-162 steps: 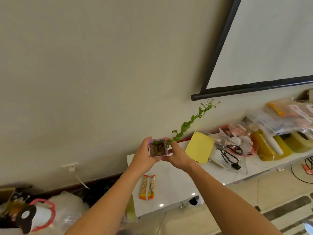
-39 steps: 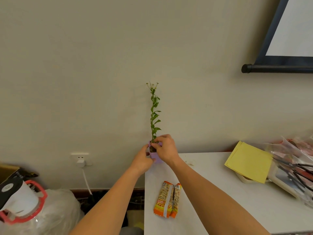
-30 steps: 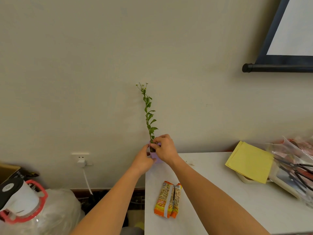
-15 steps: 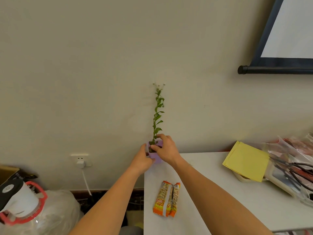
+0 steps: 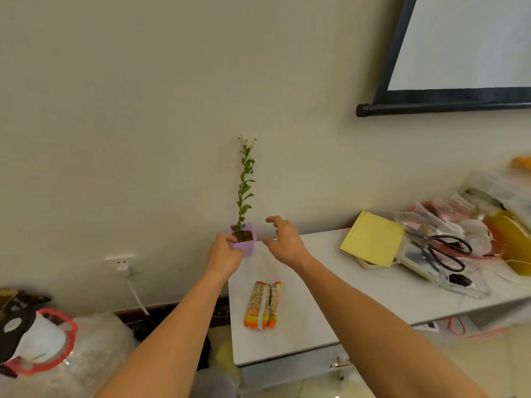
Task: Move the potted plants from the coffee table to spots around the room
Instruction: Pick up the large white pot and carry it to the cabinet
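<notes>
The purple pot (image 5: 244,245) sits on the back left corner of the white table (image 5: 330,297), close to the wall (image 5: 143,124). Its thin green stem (image 5: 244,191) stands nearly straight up, long axis vertical, tiny flowers at the top. The left hand (image 5: 222,255) has its fingers closed on the pot's near left side. The right hand (image 5: 284,239) hovers just beside the pot, fingers spread and curled, touching nothing. A snack pack (image 5: 263,304) lies nearer on the table.
</notes>
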Tool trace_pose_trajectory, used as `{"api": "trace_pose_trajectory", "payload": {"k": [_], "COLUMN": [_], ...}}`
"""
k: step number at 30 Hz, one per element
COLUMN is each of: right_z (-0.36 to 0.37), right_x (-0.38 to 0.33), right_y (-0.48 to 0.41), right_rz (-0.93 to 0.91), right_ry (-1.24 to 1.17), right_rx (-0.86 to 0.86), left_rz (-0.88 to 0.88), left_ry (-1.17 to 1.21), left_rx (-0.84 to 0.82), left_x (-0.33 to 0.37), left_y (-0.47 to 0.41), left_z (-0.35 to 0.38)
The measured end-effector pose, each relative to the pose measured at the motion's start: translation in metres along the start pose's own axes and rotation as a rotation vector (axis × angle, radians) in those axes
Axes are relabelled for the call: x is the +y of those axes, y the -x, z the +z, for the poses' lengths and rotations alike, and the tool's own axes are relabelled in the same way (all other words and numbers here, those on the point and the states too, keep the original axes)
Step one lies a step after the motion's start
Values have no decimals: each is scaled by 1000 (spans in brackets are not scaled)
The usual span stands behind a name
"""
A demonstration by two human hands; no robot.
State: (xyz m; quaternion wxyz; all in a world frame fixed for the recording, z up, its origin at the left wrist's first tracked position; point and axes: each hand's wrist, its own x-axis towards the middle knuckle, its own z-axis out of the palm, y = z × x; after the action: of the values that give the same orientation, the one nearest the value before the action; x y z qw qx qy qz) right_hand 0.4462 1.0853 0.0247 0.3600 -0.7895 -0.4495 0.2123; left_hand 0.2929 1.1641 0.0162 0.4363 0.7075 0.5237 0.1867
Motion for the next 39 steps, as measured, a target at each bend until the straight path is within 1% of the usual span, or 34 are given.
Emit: {"api": "trace_pose_trajectory", "payload": {"k": [2,5,10,14,18,21,23,26,29,33,37,39], "right_z": [-25,-80,-198,-312,-426,-476,-510,-546,-559,-553,-534,-523], "right_x": [-5,-22,-67,-112,-161,-184,-197,-208,-212,-220,-227,-228], "right_y": [16,43,112,182,262,305,350,420,502,622,748,810], "right_rz": [21,81,214,309,376,398,466,572,686,848,1015,1084], "right_ry": [17,8,-23,-23,-11,-7,-40,-67,-68,-74,-43,-45], "right_rx": [-2,16,90,161,297,385,468,595,716,895,980,1057], "left_rz": [-6,-1,31,120,244,335,393,491,568,651,711,728], "left_ry": [-4,22,-68,-104,-67,-46,-50,-81,-82,-159,-233,-274], "left_rx": [-75,-184,-325,-466,-643,-747,-846,-976,-1106,-1302,-1525,-1616], "left_x": [22,73,195,308,416,463,496,533,548,536,509,493], "left_y": [14,39,108,187,276,318,353,403,467,574,692,749], "left_z": [2,3,-2,-3,-9,-11,-6,7,26,48,65,71]}}
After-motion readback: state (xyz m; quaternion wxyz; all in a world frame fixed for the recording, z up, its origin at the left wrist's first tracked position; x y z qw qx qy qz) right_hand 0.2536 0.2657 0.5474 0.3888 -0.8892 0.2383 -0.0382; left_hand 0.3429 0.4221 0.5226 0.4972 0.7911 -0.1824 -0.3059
